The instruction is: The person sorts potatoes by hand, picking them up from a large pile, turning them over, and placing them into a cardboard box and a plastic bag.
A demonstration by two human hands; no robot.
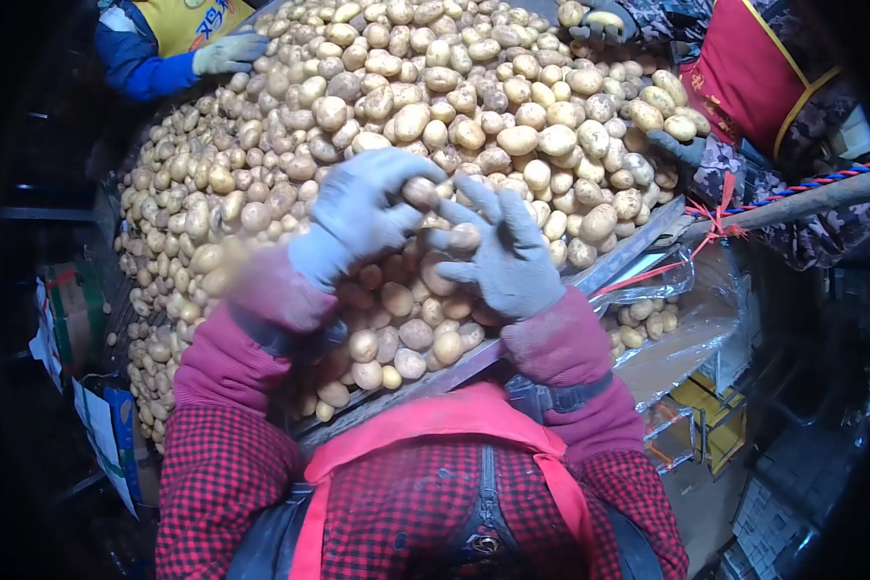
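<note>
Both my hands wear grey gloves and are raised over a large heap of potatoes [411, 121]. My left hand [358, 213] has its thumb and fingers closed around a small brownish potato [420, 193]. Close beside it on the right, my right hand [512, 253] has its upper fingers spread, while a small pale potato [465, 238] rests between its thumb side and lower fingers. Below my wrists, more potatoes [416, 334] lie against the near wooden edge [474, 362].
Co-workers' gloved hands touch the heap at the upper left [230, 54], upper right [604, 27] and right [677, 147]. A pole [802, 201] with red ties stands out right, above a plastic-lined container [686, 338] of potatoes. Cardboard boxes [75, 309] are at left.
</note>
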